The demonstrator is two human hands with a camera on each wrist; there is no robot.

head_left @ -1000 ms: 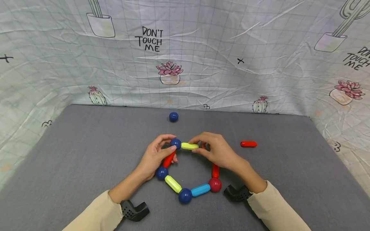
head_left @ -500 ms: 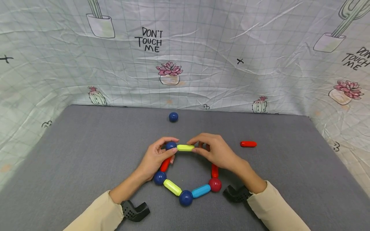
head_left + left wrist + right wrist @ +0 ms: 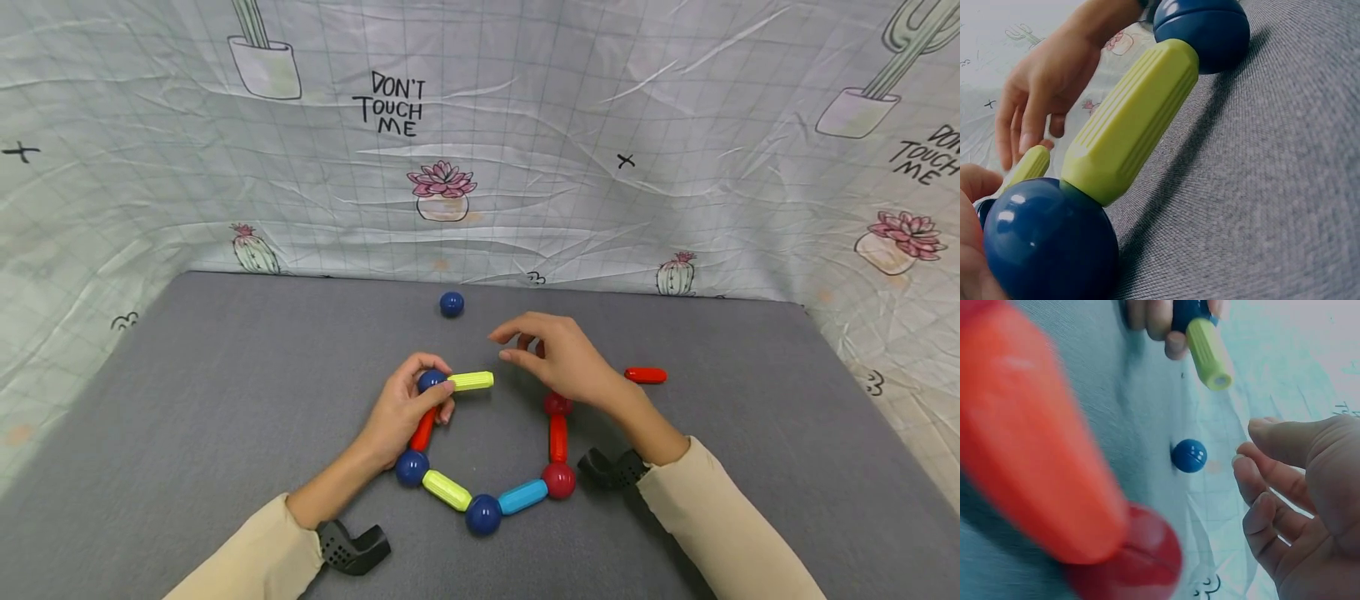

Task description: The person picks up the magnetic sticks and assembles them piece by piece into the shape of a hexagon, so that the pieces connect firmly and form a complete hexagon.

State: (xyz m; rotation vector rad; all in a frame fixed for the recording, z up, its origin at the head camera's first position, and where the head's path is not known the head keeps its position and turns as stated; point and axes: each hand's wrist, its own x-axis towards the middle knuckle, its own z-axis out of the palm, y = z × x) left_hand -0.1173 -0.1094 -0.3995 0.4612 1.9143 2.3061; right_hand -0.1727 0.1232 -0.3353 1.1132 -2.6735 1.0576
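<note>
My left hand (image 3: 405,408) grips a blue ball (image 3: 431,382) at the upper left end of a chain of balls and rods. A yellow-green rod (image 3: 471,381) sticks out from that ball to the right, its far end free. From the same ball a red rod (image 3: 423,430) runs down to another blue ball (image 3: 412,468). The chain goes on through a yellow-green rod (image 3: 1132,122), a blue ball (image 3: 483,514), a blue rod (image 3: 522,497), a red ball (image 3: 558,481) and a red rod (image 3: 1029,437) to a red ball (image 3: 557,404). My right hand (image 3: 558,354) hovers above that end, holding nothing, fingers loosely bent.
A loose blue ball (image 3: 452,304) lies near the back of the grey table (image 3: 285,350). One loose red rod (image 3: 646,376) is at the right, beyond my right forearm. A printed cloth (image 3: 525,125) hangs behind the table.
My right hand has let go of the yellow-green rod and moved up and away from it. The left hand has shifted the held ball and chain end slightly left.
</note>
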